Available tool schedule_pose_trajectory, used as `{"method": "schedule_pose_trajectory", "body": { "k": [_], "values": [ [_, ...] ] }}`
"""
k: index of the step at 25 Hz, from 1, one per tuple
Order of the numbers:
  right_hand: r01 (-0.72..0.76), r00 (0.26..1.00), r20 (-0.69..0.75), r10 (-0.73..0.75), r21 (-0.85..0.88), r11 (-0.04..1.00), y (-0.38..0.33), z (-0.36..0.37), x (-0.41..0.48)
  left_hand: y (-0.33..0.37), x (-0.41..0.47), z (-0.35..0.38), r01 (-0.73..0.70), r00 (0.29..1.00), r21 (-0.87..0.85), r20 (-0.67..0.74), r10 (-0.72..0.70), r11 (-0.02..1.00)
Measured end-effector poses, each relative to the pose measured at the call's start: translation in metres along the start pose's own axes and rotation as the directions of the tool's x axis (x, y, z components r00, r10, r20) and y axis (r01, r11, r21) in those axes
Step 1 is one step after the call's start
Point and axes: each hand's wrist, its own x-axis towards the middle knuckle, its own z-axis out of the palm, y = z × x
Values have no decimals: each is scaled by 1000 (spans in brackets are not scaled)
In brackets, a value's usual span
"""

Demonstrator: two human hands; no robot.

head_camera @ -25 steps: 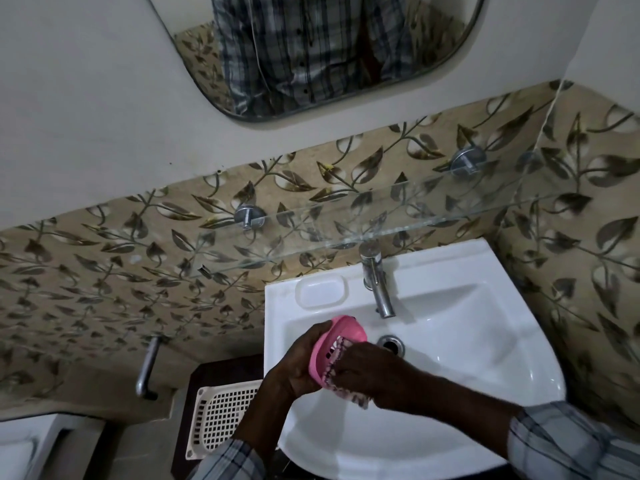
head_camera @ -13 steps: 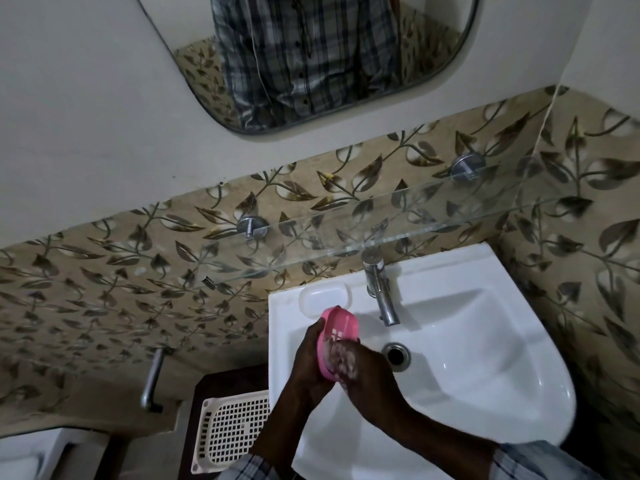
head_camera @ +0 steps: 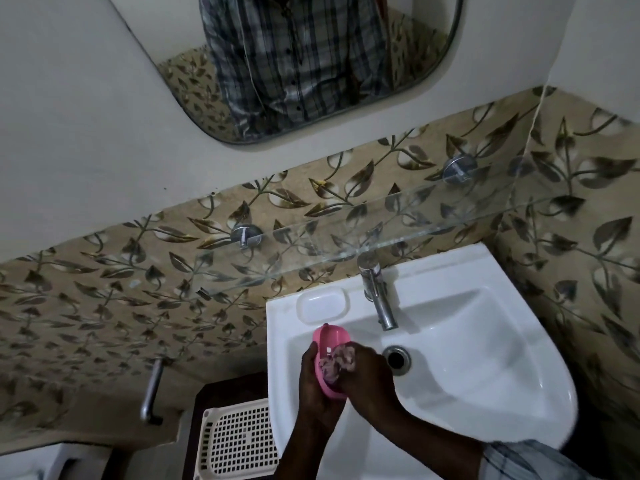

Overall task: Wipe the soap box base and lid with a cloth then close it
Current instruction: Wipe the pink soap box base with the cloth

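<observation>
A pink oval plastic soap box piece [head_camera: 329, 358] sits low in the frame's centre, over a white ceramic basin [head_camera: 485, 358]. My left hand [head_camera: 313, 386] grips it from behind. My right hand [head_camera: 367, 375] presses a bunched patterned cloth [head_camera: 337, 362] into its hollow. A chrome tap [head_camera: 379, 296] stands just above, a cream plastic lattice basket [head_camera: 239, 441] at lower left.

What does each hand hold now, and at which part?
The left hand holds the pink soap box part by its lower outer side. The right hand presses a bunched cloth inside it.
</observation>
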Motion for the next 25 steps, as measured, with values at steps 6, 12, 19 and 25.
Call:
{"method": "schedule_pose_trajectory", "body": {
  "k": [6, 12, 19, 25],
  "values": [
    [-280, 947, 10, 320, 511, 813, -22, -13, 13, -3, 4, 6, -88, 996, 36, -32, 89, 995],
    [538, 751, 576, -322, -252, 804, -16, -87, 37, 14, 5, -6, 39, 998, 5, 48, -40, 999],
    [630, 770, 243, -589, -145, 763, -9, -113, 57, 14, 4, -7, 109, 974, -86, 209, -89, 990],
    [663, 695, 370, -616, -661, 352, -11, -48, 19, 7, 14, 15, -10, 992, -33, 128, 14, 999]
  ]
}}
